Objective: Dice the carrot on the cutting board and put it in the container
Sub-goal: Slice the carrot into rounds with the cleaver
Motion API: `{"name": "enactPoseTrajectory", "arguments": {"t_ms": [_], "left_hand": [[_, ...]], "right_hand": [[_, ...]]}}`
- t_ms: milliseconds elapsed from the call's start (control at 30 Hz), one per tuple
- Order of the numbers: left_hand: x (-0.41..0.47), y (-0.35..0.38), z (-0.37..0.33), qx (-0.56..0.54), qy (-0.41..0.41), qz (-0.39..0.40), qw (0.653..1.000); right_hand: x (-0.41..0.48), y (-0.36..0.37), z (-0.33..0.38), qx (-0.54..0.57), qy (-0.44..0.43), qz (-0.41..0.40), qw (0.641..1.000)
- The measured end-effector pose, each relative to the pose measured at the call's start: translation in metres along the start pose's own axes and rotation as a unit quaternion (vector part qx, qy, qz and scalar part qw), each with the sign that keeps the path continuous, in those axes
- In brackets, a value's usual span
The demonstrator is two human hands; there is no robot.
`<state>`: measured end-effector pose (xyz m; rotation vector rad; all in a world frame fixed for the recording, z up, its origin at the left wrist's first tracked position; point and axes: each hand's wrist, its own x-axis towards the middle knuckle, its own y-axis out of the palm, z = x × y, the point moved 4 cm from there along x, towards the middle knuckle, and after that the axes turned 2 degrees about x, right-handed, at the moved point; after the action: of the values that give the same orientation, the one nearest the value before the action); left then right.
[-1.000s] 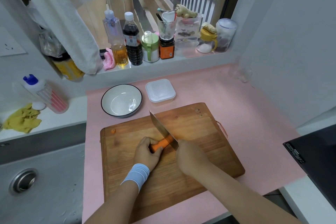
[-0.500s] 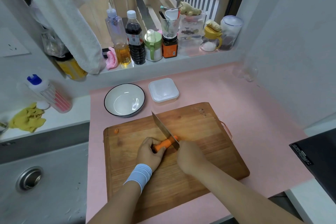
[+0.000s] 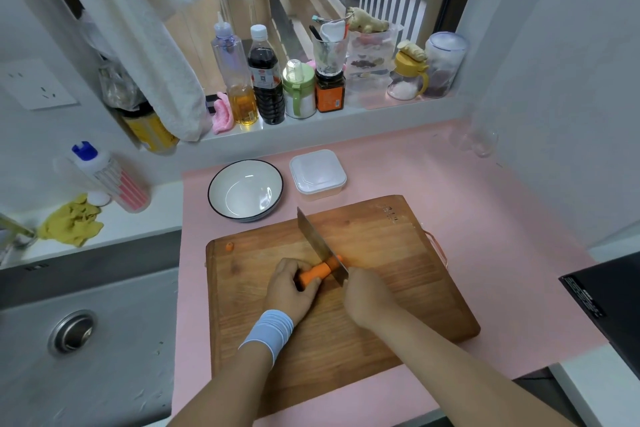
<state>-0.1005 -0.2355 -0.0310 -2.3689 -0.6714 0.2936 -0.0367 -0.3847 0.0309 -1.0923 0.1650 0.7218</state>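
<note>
An orange carrot point(image 3: 316, 273) lies across the middle of the wooden cutting board point(image 3: 398, 284). My left hand point(image 3: 289, 289) grips its left end, fingers curled over it. My right hand point(image 3: 369, 298) holds the handle of a cleaver point(image 3: 320, 244), whose blade stands on the carrot near its right end. A small carrot bit point(image 3: 229, 246) sits at the board's far left corner. Behind the board stand a white bowl with a dark rim point(image 3: 245, 189) and a lidded square white container point(image 3: 317, 174).
The board rests on a pink mat point(image 3: 485, 218). A steel sink point(image 3: 76, 340) lies to the left, a black cooktop point(image 3: 609, 298) to the right. Bottles and jars point(image 3: 266, 80) line the window sill. A dish-soap bottle point(image 3: 110, 177) and yellow cloth point(image 3: 71, 222) sit at the left.
The cleaver has shifted a little left along the carrot. My left hand has slid slightly back, so more carrot shows between it and the blade. The head camera has tilted up a little.
</note>
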Motion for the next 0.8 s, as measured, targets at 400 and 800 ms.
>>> {"name": "enactPoseTrajectory", "arguments": {"t_ms": [400,800], "left_hand": [[-0.005,-0.007,0.011,-0.003,0.018,-0.019,1.000],[-0.003,-0.005,0.014,-0.066,-0.032,-0.024,0.997]], "right_hand": [[-0.012,-0.010,0.004,-0.013,-0.008,-0.025,1.000],[-0.028,-0.004,0.017,-0.040,-0.015,-0.029,0.999]]}}
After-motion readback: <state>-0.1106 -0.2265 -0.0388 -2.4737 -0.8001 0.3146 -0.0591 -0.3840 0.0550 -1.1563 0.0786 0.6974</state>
